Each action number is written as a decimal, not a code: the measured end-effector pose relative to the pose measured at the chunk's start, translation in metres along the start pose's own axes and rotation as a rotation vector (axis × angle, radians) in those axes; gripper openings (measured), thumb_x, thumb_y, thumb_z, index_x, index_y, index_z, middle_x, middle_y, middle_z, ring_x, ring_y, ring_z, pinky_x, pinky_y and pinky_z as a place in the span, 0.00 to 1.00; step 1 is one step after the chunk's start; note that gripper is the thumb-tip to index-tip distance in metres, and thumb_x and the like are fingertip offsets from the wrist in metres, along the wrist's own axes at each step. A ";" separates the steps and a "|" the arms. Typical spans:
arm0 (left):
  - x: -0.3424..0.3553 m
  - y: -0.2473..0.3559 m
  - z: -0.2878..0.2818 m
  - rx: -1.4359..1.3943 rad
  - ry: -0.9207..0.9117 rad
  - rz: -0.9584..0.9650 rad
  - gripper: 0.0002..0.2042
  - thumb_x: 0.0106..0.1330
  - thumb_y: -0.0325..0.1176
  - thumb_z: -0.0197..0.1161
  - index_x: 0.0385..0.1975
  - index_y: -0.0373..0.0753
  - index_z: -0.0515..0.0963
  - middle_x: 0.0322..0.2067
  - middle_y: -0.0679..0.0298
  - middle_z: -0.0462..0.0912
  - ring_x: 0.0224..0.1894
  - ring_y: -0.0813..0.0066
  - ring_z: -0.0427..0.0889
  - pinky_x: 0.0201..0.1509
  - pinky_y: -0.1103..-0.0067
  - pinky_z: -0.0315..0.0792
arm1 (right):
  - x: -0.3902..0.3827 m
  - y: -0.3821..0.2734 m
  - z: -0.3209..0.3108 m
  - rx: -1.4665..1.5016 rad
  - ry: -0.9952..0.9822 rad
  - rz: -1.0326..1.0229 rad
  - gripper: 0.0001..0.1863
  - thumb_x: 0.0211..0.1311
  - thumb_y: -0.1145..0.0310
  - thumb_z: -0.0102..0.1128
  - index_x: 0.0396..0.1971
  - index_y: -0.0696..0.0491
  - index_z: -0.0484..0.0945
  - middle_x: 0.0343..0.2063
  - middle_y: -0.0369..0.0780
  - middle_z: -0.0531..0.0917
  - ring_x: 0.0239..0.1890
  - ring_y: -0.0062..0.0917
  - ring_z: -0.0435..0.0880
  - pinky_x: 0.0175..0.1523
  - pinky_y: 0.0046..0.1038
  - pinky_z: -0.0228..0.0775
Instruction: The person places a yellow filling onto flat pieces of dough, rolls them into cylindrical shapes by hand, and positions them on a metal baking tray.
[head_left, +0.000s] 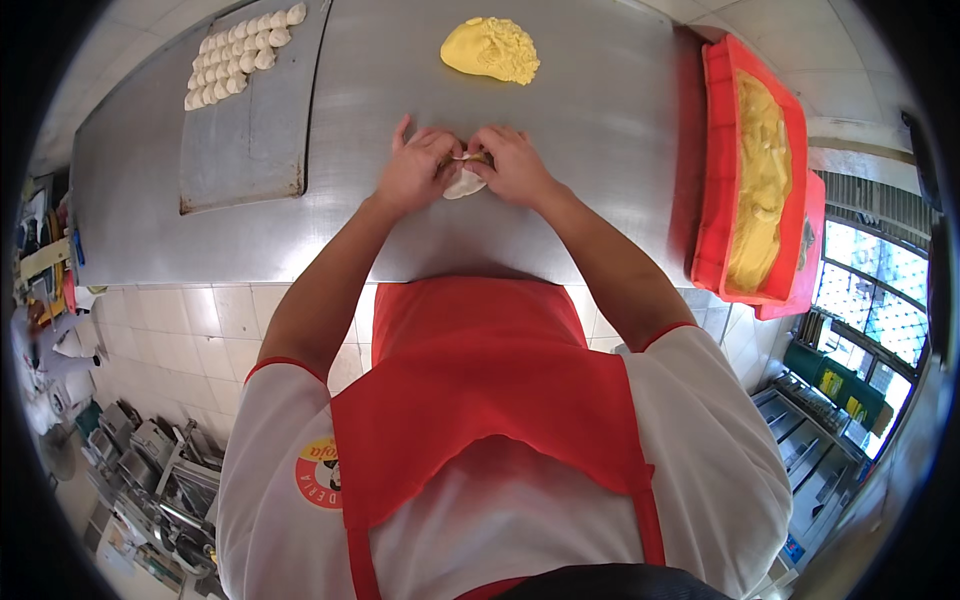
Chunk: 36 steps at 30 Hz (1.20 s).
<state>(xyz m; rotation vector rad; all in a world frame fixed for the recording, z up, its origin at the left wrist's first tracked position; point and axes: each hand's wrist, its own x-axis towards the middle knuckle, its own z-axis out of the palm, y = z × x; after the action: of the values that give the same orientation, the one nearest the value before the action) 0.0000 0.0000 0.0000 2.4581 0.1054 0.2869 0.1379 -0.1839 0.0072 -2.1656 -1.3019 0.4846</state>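
Near the middle of the steel table (600,130), my left hand (418,165) and my right hand (508,165) meet over a flat, pale dough piece (462,184). My fingers pinch its upper edge, where something yellowish shows partly between them; a finger of my left hand sticks up. Beyond my hands lies a mound of yellow filling or dough (488,50), smooth on one side and rough on the other.
At the far left, a grey metal tray (240,160) holds several rows of pale shaped dough pieces (235,55). On the right, a red crate (718,160) with yellow mixture sits over another red tray (812,215). Shelving and equipment line both sides.
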 end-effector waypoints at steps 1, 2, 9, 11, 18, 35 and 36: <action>0.000 0.000 0.003 -0.016 0.014 -0.010 0.09 0.67 0.34 0.73 0.42 0.48 0.80 0.47 0.71 0.88 0.63 0.66 0.82 0.83 0.40 0.43 | 0.000 -0.001 -0.001 0.009 0.033 0.007 0.26 0.66 0.60 0.75 0.64 0.38 0.84 0.48 0.34 0.84 0.56 0.36 0.80 0.65 0.43 0.65; 0.000 0.000 0.006 -0.033 0.027 -0.020 0.08 0.67 0.33 0.73 0.41 0.48 0.80 0.44 0.71 0.89 0.61 0.65 0.83 0.82 0.40 0.44 | 0.000 -0.002 -0.002 0.017 0.065 0.013 0.25 0.66 0.59 0.75 0.63 0.36 0.85 0.47 0.33 0.84 0.54 0.35 0.81 0.65 0.43 0.65; -0.012 0.000 0.001 -0.067 0.081 -0.041 0.09 0.63 0.33 0.76 0.39 0.48 0.83 0.39 0.70 0.87 0.55 0.64 0.85 0.81 0.45 0.49 | -0.018 0.003 0.010 0.011 0.173 -0.038 0.13 0.64 0.57 0.76 0.48 0.38 0.93 0.48 0.31 0.84 0.56 0.31 0.80 0.63 0.42 0.65; -0.008 0.008 0.003 -0.017 0.124 -0.081 0.09 0.62 0.34 0.77 0.39 0.48 0.84 0.37 0.70 0.86 0.52 0.64 0.85 0.80 0.47 0.52 | -0.015 0.000 0.013 0.049 0.179 0.116 0.13 0.62 0.54 0.77 0.46 0.34 0.94 0.51 0.30 0.83 0.59 0.31 0.78 0.64 0.45 0.64; -0.016 0.007 -0.003 0.048 0.019 -0.112 0.13 0.60 0.36 0.78 0.43 0.50 0.86 0.43 0.68 0.85 0.54 0.63 0.82 0.74 0.55 0.60 | -0.020 -0.006 0.010 0.006 0.152 0.110 0.15 0.61 0.52 0.77 0.46 0.38 0.93 0.51 0.30 0.83 0.61 0.30 0.78 0.65 0.44 0.63; -0.016 0.029 0.001 -0.294 0.107 -0.528 0.19 0.58 0.37 0.79 0.46 0.35 0.85 0.35 0.52 0.92 0.38 0.55 0.93 0.44 0.62 0.85 | -0.015 -0.043 0.000 0.012 0.015 0.398 0.13 0.64 0.55 0.71 0.39 0.48 0.91 0.38 0.39 0.88 0.46 0.41 0.87 0.57 0.49 0.70; -0.010 0.031 -0.001 -0.219 0.077 -0.553 0.21 0.58 0.39 0.80 0.47 0.35 0.84 0.36 0.53 0.92 0.39 0.55 0.92 0.45 0.62 0.84 | -0.009 -0.043 0.001 -0.028 0.017 0.409 0.13 0.64 0.55 0.71 0.39 0.48 0.91 0.37 0.40 0.88 0.44 0.41 0.88 0.57 0.49 0.71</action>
<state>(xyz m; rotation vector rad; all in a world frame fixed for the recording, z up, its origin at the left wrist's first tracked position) -0.0096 -0.0250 0.0179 2.0995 0.7310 0.1382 0.1040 -0.1758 0.0332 -2.4616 -0.8572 0.6066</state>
